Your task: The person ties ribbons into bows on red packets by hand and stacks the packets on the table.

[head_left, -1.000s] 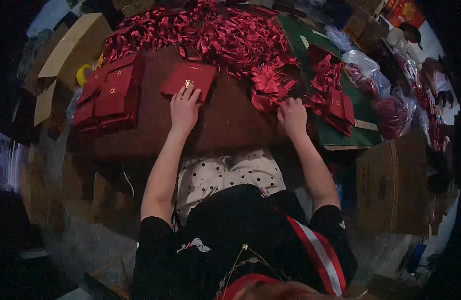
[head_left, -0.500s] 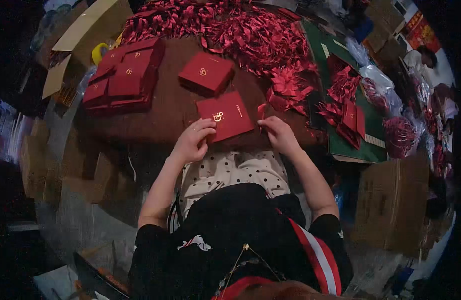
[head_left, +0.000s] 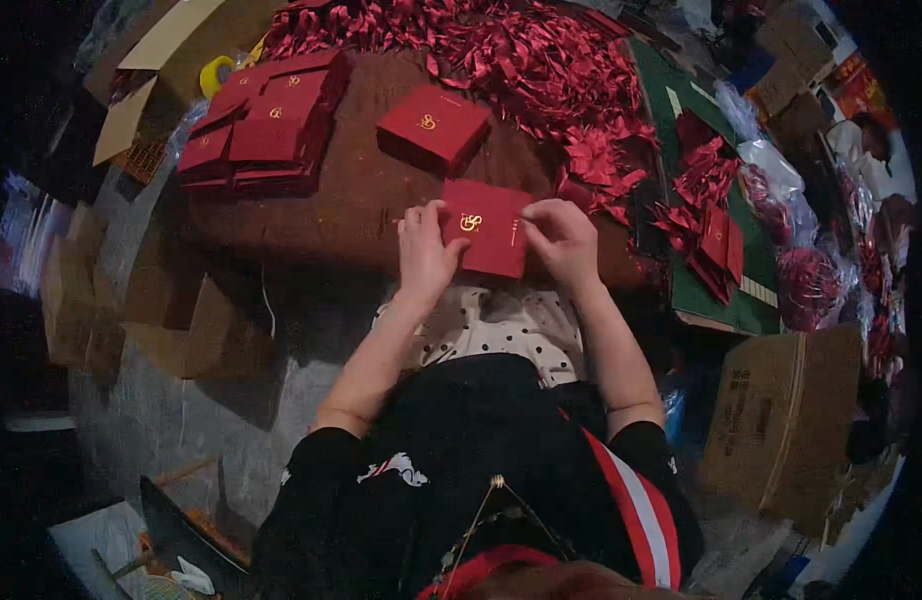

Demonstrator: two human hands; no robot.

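A flat red packet (head_left: 489,243) with gold lettering is between my two hands at the near edge of the cloth-covered table. My left hand (head_left: 426,250) grips its left side, thumb on the front face and fingers along the edge. At its upper right corner, my right hand (head_left: 564,240) has thumb and forefinger pinched together on the packet; whether ribbon is also in that pinch cannot be made out. Just beyond lies a neat stack of similar red packets (head_left: 434,128), its top one showing the same gold mark.
Several piles of red packets (head_left: 281,125) sit on the table's left. A heap of red ribbons (head_left: 551,75) covers the back and right. On a green board (head_left: 756,313) at right are ribboned red packets (head_left: 716,250). Cardboard boxes (head_left: 781,420) stand on both sides.
The packet has turned and now sits squarely between both hands. My left hand has moved up along its left side, and my right hand has closed in on its right corner.
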